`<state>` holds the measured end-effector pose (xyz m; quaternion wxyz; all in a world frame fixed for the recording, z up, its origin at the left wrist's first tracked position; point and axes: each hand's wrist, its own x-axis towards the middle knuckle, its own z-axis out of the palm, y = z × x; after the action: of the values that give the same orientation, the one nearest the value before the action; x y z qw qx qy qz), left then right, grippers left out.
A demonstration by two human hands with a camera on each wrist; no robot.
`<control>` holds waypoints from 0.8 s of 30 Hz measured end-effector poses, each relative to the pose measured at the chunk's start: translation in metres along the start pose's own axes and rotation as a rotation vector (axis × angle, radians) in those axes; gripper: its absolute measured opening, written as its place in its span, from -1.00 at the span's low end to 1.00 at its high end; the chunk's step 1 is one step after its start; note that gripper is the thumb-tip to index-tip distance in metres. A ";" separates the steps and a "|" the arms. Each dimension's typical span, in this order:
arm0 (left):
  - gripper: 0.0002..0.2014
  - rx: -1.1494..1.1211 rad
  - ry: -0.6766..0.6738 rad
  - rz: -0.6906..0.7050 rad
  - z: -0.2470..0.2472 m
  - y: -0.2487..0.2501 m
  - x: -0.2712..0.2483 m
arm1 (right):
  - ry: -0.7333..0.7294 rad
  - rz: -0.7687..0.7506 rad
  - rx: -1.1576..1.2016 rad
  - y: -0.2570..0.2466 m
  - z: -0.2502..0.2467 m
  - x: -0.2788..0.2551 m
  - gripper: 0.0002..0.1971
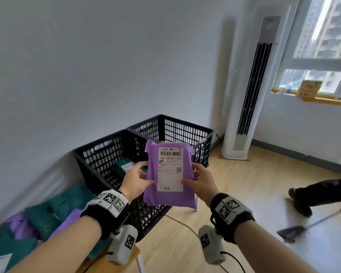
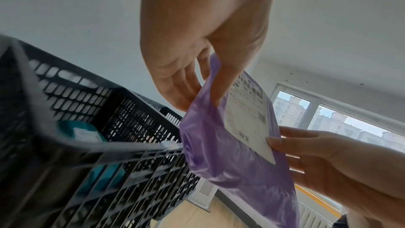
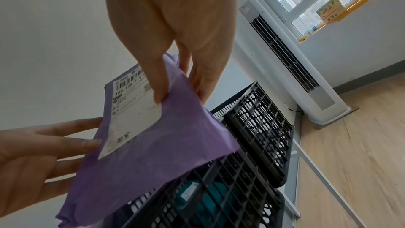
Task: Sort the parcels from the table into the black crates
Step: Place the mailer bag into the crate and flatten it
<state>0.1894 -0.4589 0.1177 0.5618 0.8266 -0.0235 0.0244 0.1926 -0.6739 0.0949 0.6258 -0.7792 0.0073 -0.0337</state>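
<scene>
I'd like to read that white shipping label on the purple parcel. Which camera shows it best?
The head view: the shipping label faces the camera squarely, so its barcode and "108-108-B15-010" are readable. Both wrist views show it slanted: the left wrist view from its left edge, and in the right wrist view the right hand covers its upper right corner.

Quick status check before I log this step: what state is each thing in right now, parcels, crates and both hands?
Purple plastic mailer parcel: held up in the air, white label facing the person.
Left hand: pinches the parcel's left edge.
Right hand: pinches its right edge.
Near black plastic crate: open-topped, holds a teal parcel.
Far black plastic crate: open-topped, contents hidden.
Teal and purple parcels on the table: piled, unsorted.
</scene>
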 end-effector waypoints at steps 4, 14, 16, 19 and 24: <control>-0.38 0.032 -0.030 0.026 0.013 0.013 0.048 | -0.001 -0.001 0.013 -0.003 -0.017 0.045 -0.47; -0.38 0.016 -0.077 0.047 0.045 0.035 0.173 | 0.040 0.002 0.007 -0.009 -0.051 0.160 -0.42; -0.37 0.031 -0.078 0.055 0.051 0.039 0.195 | 0.036 0.000 -0.013 -0.013 -0.058 0.185 -0.42; -0.33 0.043 -0.061 0.058 0.059 0.043 0.225 | 0.025 -0.017 -0.047 -0.019 -0.067 0.222 -0.39; -0.31 0.036 0.012 0.026 0.072 0.043 0.269 | -0.060 -0.037 -0.067 -0.018 -0.079 0.289 -0.38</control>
<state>0.4556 -0.5449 0.1490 0.5466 0.8360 -0.0305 0.0368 0.4758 -0.7622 0.1421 0.5987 -0.8003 -0.0249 -0.0215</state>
